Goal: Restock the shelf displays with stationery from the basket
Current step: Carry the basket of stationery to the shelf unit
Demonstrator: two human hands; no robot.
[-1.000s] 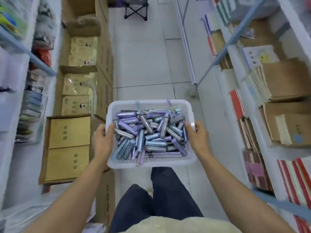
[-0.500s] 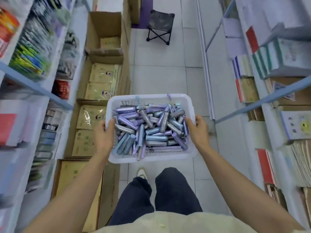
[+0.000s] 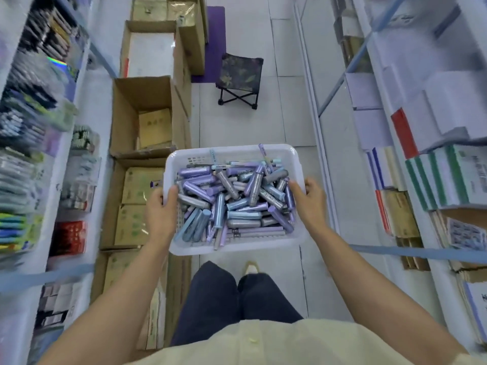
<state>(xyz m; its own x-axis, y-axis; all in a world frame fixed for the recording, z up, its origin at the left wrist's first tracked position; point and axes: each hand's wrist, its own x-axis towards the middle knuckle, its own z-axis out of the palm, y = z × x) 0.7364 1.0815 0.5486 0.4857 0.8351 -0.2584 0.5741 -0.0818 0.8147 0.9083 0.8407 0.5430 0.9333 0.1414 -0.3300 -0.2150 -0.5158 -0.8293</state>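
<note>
Closest to us are our cream shirt and dark trousers, with one pale shoe (image 3: 251, 268) stepping forward on the tiled floor (image 3: 250, 122); half a second ago that shoe showed further to the left. Just beyond, we carry the white basket (image 3: 237, 252) at waist height above the aisle, as before. Our left hand (image 3: 160, 214) grips its left rim, thumb hooked over the edge and fingers curled beneath. Our right hand (image 3: 311, 204) clasps the right rim the same way. Neither grip has changed. The basket is heaped with purple, blue and grey pens (image 3: 232, 204), a few leaning on its far wall.

Left of the basket, a row of open cardboard boxes (image 3: 147, 114) runs along the floor beside the left shelf (image 3: 39, 154) of blurred packets. The right shelf (image 3: 434, 167) holds stacked notebooks and paper. Ahead, the small folding stool (image 3: 241, 77) stands in the aisle, nearer to us than a moment ago, with a purple mat (image 3: 214, 43) behind it.
</note>
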